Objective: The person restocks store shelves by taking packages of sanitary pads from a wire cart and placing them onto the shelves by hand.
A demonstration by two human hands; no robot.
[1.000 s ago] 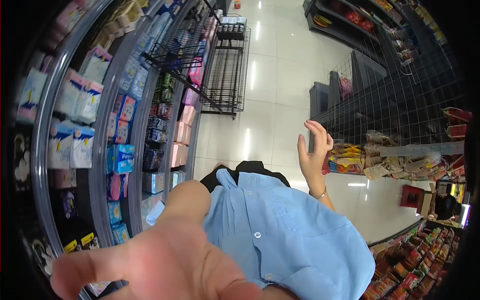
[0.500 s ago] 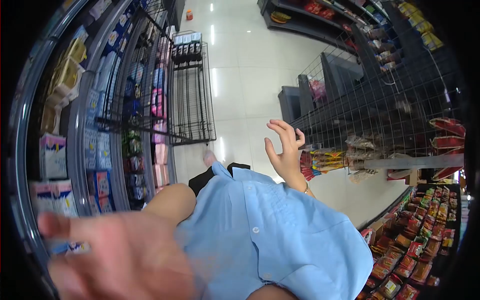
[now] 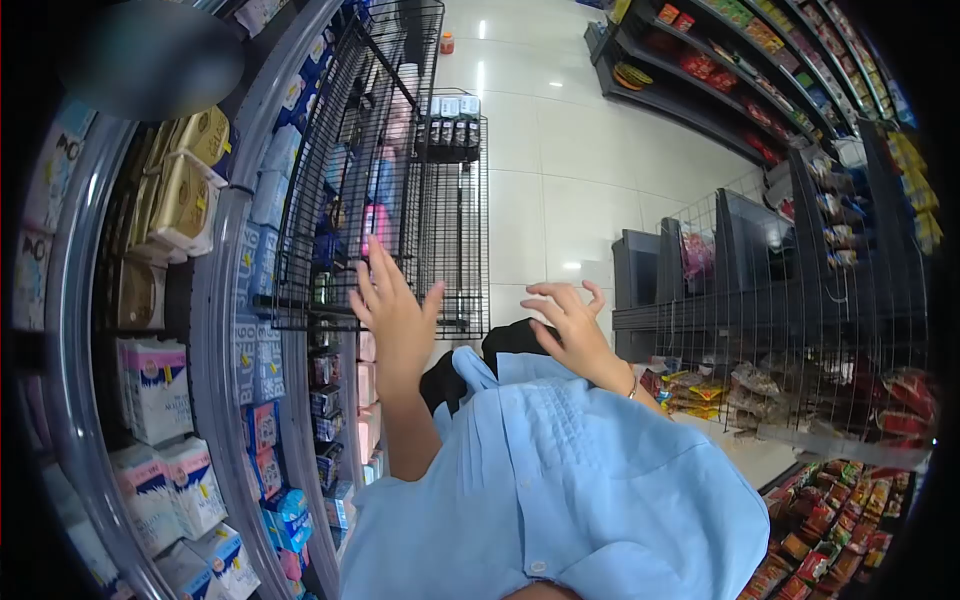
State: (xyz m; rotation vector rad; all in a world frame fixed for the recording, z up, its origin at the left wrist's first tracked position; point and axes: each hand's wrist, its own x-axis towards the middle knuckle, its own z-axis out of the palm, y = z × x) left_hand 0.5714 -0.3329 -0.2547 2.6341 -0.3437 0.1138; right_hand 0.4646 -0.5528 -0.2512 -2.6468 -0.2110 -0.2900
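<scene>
My left hand [image 3: 393, 315] is held out in front of my body, palm down, with its fingers spread and nothing in it. In the view its fingertips overlap the lower end of a black wire rack [image 3: 330, 200]; whether they touch it, I cannot tell. My right hand [image 3: 572, 328] hovers over my lap side with loosely bent, separated fingers, also holding nothing. A thin bracelet [image 3: 634, 380] circles the right wrist. Behind the left fingertips a pink package [image 3: 375, 228] shows through the wires. Dark bottles or packs with white tops [image 3: 453, 130] stand on a low black wire shelf [image 3: 470, 215].
Store shelves [image 3: 215, 300] on the left carry tissue packs [image 3: 155, 385] and gold packages [image 3: 200, 190]. On the right stand grey bins [image 3: 750, 240], wire grids and rows of snack packets [image 3: 820, 530]. An orange-lidded jar [image 3: 447, 43] sits on the tiled floor [image 3: 520, 200].
My left hand has moved from close to the camera at lower left to out in front, fingers spread. The right hand stays raised and open. The view has shifted, with the surroundings now further right.
</scene>
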